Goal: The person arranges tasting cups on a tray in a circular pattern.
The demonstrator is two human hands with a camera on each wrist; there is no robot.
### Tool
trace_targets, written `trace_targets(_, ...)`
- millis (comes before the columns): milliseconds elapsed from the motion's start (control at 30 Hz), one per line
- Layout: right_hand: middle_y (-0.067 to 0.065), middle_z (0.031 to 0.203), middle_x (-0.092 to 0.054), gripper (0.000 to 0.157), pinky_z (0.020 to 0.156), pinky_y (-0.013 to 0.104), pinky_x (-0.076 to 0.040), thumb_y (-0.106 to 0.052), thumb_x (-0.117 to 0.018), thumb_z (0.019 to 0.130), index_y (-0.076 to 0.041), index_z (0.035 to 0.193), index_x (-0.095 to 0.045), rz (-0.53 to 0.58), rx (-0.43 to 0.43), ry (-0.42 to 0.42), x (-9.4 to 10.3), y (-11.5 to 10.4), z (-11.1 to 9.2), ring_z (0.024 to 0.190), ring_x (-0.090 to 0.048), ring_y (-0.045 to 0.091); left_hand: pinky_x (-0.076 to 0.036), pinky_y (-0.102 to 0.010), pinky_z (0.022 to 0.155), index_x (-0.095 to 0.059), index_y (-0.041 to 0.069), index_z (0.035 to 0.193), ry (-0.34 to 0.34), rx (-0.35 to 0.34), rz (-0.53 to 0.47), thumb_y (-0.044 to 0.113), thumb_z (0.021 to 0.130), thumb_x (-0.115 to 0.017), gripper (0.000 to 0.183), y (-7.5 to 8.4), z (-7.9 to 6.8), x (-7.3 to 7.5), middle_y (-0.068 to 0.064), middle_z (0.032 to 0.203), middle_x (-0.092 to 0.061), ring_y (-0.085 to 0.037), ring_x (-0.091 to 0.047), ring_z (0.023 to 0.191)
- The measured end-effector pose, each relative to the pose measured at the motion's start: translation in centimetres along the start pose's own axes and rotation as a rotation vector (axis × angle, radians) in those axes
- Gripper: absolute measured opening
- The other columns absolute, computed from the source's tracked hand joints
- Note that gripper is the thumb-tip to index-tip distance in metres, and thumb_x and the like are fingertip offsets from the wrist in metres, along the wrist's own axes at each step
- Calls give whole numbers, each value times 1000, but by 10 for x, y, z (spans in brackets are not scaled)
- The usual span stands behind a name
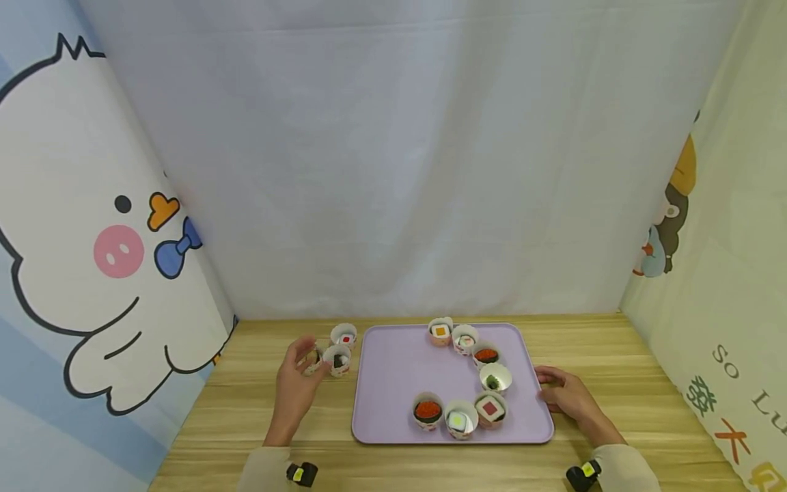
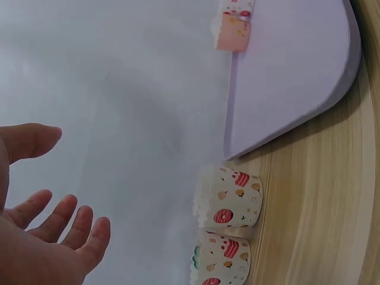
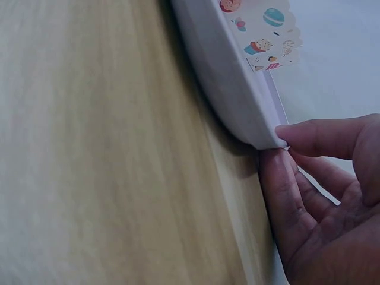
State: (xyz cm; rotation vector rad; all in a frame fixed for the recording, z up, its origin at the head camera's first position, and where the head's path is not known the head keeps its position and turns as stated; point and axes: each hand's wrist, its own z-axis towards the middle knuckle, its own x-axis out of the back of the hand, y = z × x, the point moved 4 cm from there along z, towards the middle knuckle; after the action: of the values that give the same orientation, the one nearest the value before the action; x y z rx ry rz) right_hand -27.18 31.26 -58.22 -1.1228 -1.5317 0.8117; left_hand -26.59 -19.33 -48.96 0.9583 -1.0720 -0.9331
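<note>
A: How is the room closed in?

B: The back is covered by a creased grey-white cloth [image 1: 393, 150]. The left side is filled by a blue cloth [image 1: 67, 444] on which a large white cartoon bird [image 1: 61, 184] is printed, drawn with a blue bow tie [image 1: 171, 258]. The right side is hung with a pale yellow cloth [image 1: 732, 246].

A: And the surface?

B: A wood-grain tabletop [image 1: 621, 369] is seen, lightly streaked in brown and yellow. A lilac tray [image 1: 393, 383] with rounded corners is set on it, near the middle.

A: Where are the hands placed?

B: The tray's right edge is pinched between thumb and fingers by the right hand [image 1: 568, 395]. The left hand [image 1: 298, 384] is held left of the tray, thumb and fingers spread apart; whether the nearest cup is touched cannot be told.

A: How are the cups arranged?

B: Seven paper baking cups [image 1: 501, 374] are lined on the tray in a curve, from the back edge round the right side to the front. Three more cups [image 1: 343, 330] are grouped just left of the tray.

A: Can any writing be read?

B: "So Lu" is printed on the yellow cloth, cut off at the view's edge, with a green character 發 [image 1: 701, 395] below.

A: And the smallest details?

B: Sushi-like pieces [image 1: 490, 408] are held in the cups, two topped in orange-red. Doughnuts [image 2: 223, 215] and cake slices [image 2: 241, 179] are printed on the cup walls.
</note>
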Motion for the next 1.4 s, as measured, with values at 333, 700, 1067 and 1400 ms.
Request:
trace_targets(333,27,123,-54,61,66,29,-58,4,-64,80,8,139,-46,-3,9,2,1,-1,0,83,-61,13,-35,-51,114,-37,4,146,20,23,40,10,87,-73,70,-25,14,16,-19,149,-41,-34,-37,140)
trace_targets(700,26,124,-54,61,66,30,-58,4,-65,81,7,139,-46,-19,-15,15,1,-1,0,83,-61,13,-26,-51,119,-24,11,154,-48,108,70,19,86,-75,86,-63,27,22,-14,160,-27,-33,-24,148)
trace_targets(1067,28,124,-54,61,66,30,-58,4,-64,80,7,139,-47,19,0,8,1,0,1,83,-61,14,-23,-53,121,-18,10,156,-94,152,95,21,86,-76,92,-89,42,22,-19,161,-22,-35,-20,149)
trace_targets(1400,26,123,-55,61,66,30,-59,4,-65,80,8,138,-47,14,-7,12,1,0,1,83,-62,13,-23,-55,120,-13,3,156,-159,182,85,6,88,-69,88,-103,49,19,-26,160,-19,-41,-19,148)
